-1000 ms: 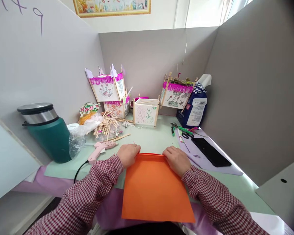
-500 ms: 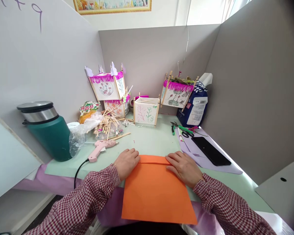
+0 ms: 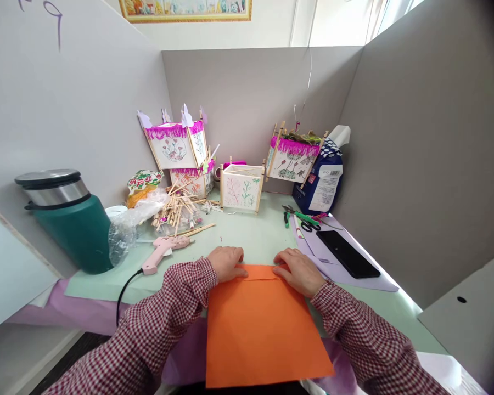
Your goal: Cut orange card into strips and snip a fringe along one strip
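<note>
A green bottle (image 3: 74,230) is standing at the left of the tabletop (image 3: 253,233), a pink glue gun (image 3: 160,253) lying beyond its right side. The left hand (image 3: 226,264) is resting at the far left corner of an orange paper (image 3: 267,329), thumb on the folded strip (image 3: 260,273), grip curling nearly closed. The paper is lying between the forearms, its near end overhanging the tabletop's front. The right hand (image 3: 299,271) is bending its fingers over the far right corner; whether either grip is pinching or only pressing, I can't tell. Farther right, a black phone (image 3: 348,254) is lying on purple paper (image 3: 310,247).
</note>
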The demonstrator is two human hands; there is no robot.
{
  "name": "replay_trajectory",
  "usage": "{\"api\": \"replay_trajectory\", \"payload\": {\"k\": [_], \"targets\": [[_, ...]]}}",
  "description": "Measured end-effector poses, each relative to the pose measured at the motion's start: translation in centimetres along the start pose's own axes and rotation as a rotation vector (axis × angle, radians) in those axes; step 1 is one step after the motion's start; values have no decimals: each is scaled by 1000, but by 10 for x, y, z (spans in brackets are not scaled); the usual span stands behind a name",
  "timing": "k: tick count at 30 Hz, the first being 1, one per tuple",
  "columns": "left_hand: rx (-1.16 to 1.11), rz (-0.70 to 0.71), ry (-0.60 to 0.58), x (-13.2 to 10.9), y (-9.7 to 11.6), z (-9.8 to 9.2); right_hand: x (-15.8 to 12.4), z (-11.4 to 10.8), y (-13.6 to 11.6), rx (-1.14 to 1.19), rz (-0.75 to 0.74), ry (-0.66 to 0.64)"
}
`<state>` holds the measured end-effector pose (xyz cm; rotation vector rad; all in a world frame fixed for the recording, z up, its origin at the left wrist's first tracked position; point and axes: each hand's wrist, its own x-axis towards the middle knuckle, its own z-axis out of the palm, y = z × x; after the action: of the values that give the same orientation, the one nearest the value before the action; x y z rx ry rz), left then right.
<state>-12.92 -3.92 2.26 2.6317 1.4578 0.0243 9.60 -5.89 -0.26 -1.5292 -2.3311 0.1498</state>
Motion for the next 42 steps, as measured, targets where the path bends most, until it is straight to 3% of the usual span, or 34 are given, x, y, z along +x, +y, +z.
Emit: {"api": "replay_trajectory", "payload": {"k": [4, 7, 10, 14, 18, 24, 32, 42], "targets": [[-62, 31, -75, -3, 1, -1, 1, -4, 5, 84, 8, -53], [-58, 79, 23, -11, 3, -4, 1, -9, 6, 190, 43, -44], [-88, 50, 164, -24, 6, -10, 1, -16, 2, 472, 94, 19], [-168, 46, 183, -43, 13, -20, -3, -29, -11, 780, 52, 111], [-206, 128, 168, -54, 25, -27, -10, -44, -25, 775, -46, 149], [-237, 157, 297, -59, 30, -23, -17, -58, -35, 879, -34, 85], [-333, 120, 305, -59, 39, -19, -15, -55, -39, 744, -37, 195], [-366, 143, 470, -48, 61, -21, -17, -55, -44, 723, -104, 210]]}}
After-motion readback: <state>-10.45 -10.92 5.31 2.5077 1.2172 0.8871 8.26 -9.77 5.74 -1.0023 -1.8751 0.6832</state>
